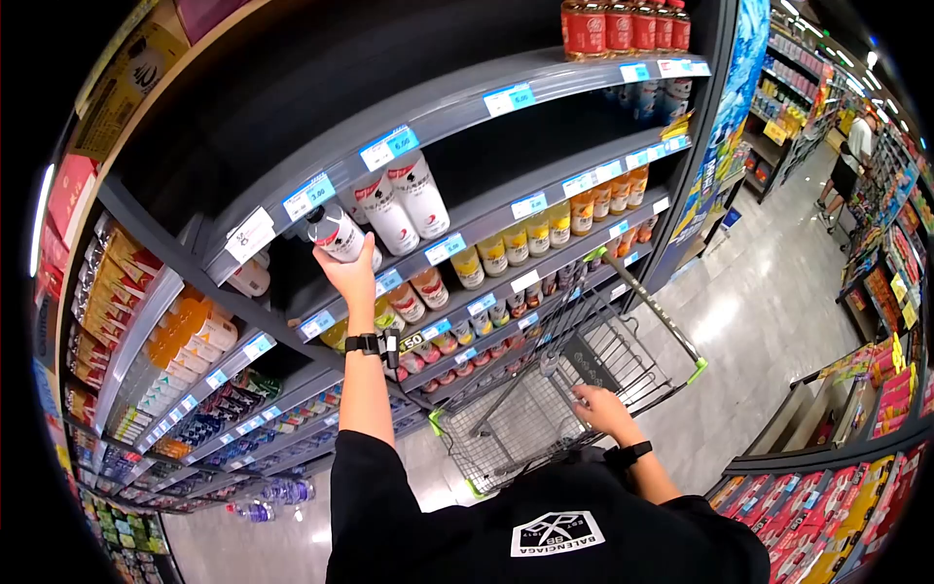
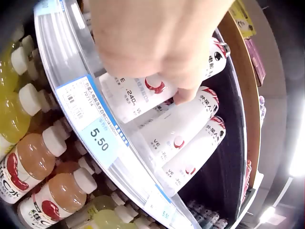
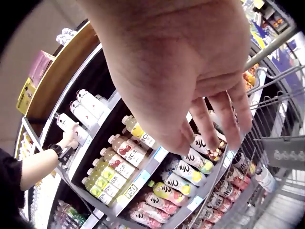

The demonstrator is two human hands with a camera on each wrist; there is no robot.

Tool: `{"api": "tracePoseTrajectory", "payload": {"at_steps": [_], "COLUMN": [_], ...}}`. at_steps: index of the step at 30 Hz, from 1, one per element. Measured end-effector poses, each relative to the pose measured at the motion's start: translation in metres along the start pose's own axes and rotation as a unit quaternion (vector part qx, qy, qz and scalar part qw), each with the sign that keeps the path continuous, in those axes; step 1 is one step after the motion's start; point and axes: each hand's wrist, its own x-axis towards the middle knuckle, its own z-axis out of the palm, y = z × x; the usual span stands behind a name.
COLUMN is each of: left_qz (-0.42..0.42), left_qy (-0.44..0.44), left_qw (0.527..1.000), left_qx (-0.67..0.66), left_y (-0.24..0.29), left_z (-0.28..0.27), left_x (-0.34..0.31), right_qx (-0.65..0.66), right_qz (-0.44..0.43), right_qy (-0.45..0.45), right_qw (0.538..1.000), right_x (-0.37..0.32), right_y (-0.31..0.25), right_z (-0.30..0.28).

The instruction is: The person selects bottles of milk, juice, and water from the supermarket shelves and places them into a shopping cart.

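My left hand grips a white-labelled drink bottle with a dark cap, at the shelf's front edge. Close by on the same shelf stand white bottles with similar labels. In the left wrist view the fingers wrap the white bottle, and the hand hides much of its upper part. My right hand hangs over the near side of the shopping cart, holding nothing. Its fingers are loosely bent in the right wrist view. One bottle is inside the cart.
Below are shelves of yellow drinks and red-labelled bottles, with price tags along the edges. Red bottles stand higher up. Wrapped bottle packs lie on the floor at left. Another person is down the aisle at right.
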Motion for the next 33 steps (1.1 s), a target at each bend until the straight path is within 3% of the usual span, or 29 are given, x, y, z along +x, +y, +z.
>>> {"api": "tracePoseTrajectory", "payload": {"at_steps": [6, 9, 11, 13, 14, 16, 19, 21, 23, 24, 25, 26, 27, 28, 30, 33], "left_qz": [0.044, 0.056, 0.180, 0.362, 0.374, 0.395, 0.284, 0.103, -0.072, -0.159, -0.243, -0.248, -0.355, -0.457, -0.462, -0.444], "left_qy": [0.041, 0.008, 0.026, 0.032, 0.030, 0.023, -0.078, -0.307, -0.458, -0.479, -0.495, -0.500, -0.502, -0.496, -0.523, -0.560], "left_qw": [0.997, 0.992, 0.973, 0.909, 0.901, 0.880, 0.936, 0.933, 0.860, 0.836, 0.806, 0.800, 0.757, 0.705, 0.686, 0.677], "left_qx": [0.056, 0.111, 0.140, 0.201, 0.218, 0.262, 0.192, 0.154, 0.215, 0.217, 0.217, 0.220, 0.220, 0.218, 0.208, 0.177], "left_y": [0.003, 0.001, -0.010, 0.015, 0.027, 0.059, 0.072, 0.034, 0.058, 0.055, 0.047, 0.047, 0.047, 0.045, 0.037, 0.023], "left_z": [0.007, 0.001, 0.000, -0.001, -0.004, -0.005, -0.009, -0.049, -0.044, -0.047, -0.051, -0.054, -0.054, -0.055, -0.059, -0.066], "left_x": [0.002, -0.005, -0.017, -0.027, -0.041, -0.079, -0.169, -0.237, -0.289, -0.317, -0.343, -0.361, -0.375, -0.386, -0.400, -0.413], "right_qx": [0.025, 0.018, 0.030, 0.028, 0.016, 0.058, 0.189, 0.216, 0.264, 0.284, 0.308, 0.303, 0.295, 0.301, 0.378, 0.370], "right_qz": [-0.041, -0.054, -0.089, -0.096, -0.091, -0.134, -0.125, -0.177, -0.250, -0.264, -0.211, -0.164, -0.118, -0.114, -0.134, -0.081], "right_qy": [-0.008, -0.023, 0.003, 0.008, -0.006, 0.050, 0.067, 0.035, 0.022, 0.017, -0.022, -0.081, -0.141, -0.144, -0.177, -0.225], "right_qw": [0.999, 0.998, 0.996, 0.995, 0.996, 0.988, 0.972, 0.960, 0.931, 0.922, 0.927, 0.935, 0.937, 0.936, 0.899, 0.898], "right_x": [0.024, 0.032, 0.038, 0.042, 0.044, 0.048, 0.051, 0.056, 0.062, 0.065, 0.067, 0.068, 0.071, 0.074, 0.081, 0.090], "right_y": [-0.004, -0.006, -0.004, -0.002, -0.008, -0.018, -0.051, -0.056, -0.060, -0.059, -0.046, -0.038, -0.028, -0.017, 0.009, 0.041], "right_z": [0.011, 0.012, 0.018, 0.021, 0.015, 0.011, -0.010, -0.013, -0.002, 0.008, 0.026, 0.027, 0.027, 0.037, 0.073, 0.109]}}
